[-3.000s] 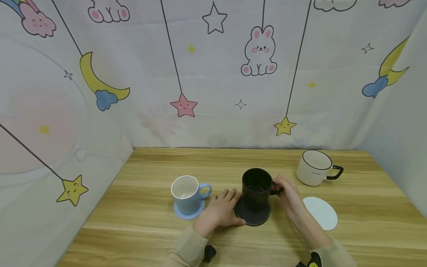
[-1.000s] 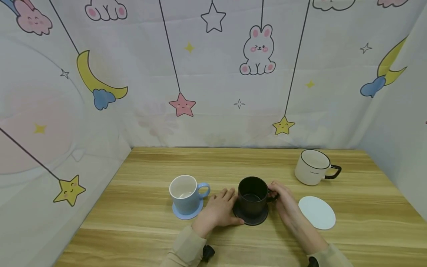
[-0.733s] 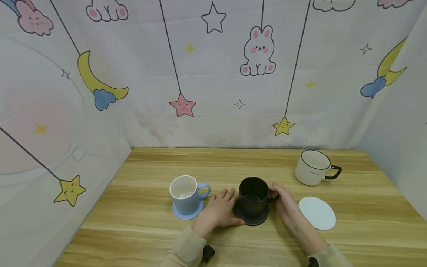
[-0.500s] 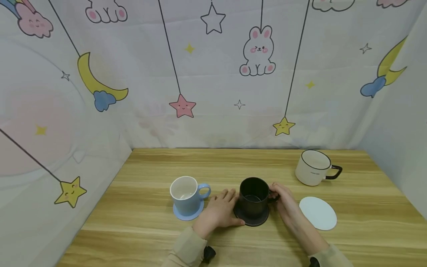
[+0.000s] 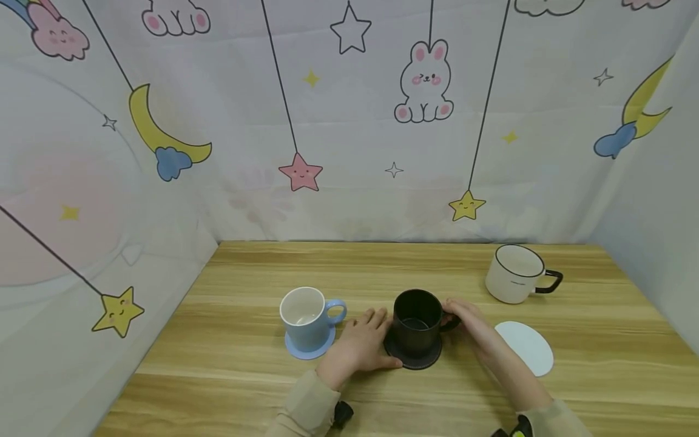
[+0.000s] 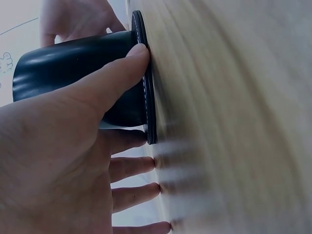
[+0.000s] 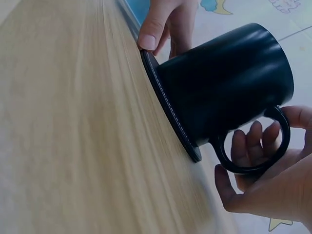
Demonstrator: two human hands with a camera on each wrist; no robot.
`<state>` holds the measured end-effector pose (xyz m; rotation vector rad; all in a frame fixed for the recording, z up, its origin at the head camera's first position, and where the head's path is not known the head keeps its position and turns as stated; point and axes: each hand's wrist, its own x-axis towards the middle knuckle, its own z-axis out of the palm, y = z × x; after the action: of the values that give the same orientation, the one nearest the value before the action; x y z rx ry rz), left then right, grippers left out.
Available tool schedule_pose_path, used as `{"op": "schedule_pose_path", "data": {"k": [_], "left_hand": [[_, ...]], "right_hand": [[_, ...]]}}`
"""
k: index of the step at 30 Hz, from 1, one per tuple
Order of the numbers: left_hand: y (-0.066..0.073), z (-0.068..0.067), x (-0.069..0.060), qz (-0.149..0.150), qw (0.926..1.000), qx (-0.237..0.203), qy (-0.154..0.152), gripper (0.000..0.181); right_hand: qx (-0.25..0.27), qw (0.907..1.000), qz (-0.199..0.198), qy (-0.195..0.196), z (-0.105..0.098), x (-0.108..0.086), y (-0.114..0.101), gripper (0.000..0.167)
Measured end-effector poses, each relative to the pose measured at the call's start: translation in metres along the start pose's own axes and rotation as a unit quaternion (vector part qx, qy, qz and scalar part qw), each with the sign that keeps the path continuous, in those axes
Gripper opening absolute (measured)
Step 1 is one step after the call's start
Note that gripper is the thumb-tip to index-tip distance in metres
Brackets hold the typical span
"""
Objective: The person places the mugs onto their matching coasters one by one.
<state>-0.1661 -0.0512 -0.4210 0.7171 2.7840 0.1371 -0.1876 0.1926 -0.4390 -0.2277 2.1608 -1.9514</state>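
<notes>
A black mug (image 5: 417, 325) stands upright on a round black coaster (image 5: 415, 359) with a stitched edge. My left hand (image 5: 360, 345) lies at the coaster's left side; in the left wrist view its thumb (image 6: 124, 70) touches the rim and its other fingers reach straight down to the table. At the mug's handle (image 7: 256, 168) is my right hand (image 7: 278, 187), its loosely bent fingers around the handle without gripping it. The thumb side is close to the top of the handle; whether it touches is hard to tell.
To the left, a light blue mug (image 5: 308, 325) stands on a blue coaster (image 5: 310, 351). A white mug with a black handle (image 5: 513, 276) stands at the back right. In front of it lies a white round coaster (image 5: 526, 347). A printed curtain (image 5: 349, 200) borders the wooden table (image 5: 229, 388).
The black mug came down and toward me onto its coaster. My right hand, which held the handle, has loosened and shifted slightly right. The left hand has stayed at the coaster.
</notes>
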Motion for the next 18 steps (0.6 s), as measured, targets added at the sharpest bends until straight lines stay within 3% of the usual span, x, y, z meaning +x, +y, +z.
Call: {"op": "schedule_pose_path", "data": {"k": [11,18], "left_hand": [[0.002,-0.003,-0.002,-0.008,0.9999,0.004,0.009,0.086],[0.001,-0.007,-0.005,-0.011,0.9993,0.006,0.036,0.082]], "right_hand": [[-0.044,0.9957,0.054,0.061,0.004,-0.008,-0.016,0.016],[-0.115,0.9894,0.038,0.081,0.002,-0.011,-0.021,0.028]]}}
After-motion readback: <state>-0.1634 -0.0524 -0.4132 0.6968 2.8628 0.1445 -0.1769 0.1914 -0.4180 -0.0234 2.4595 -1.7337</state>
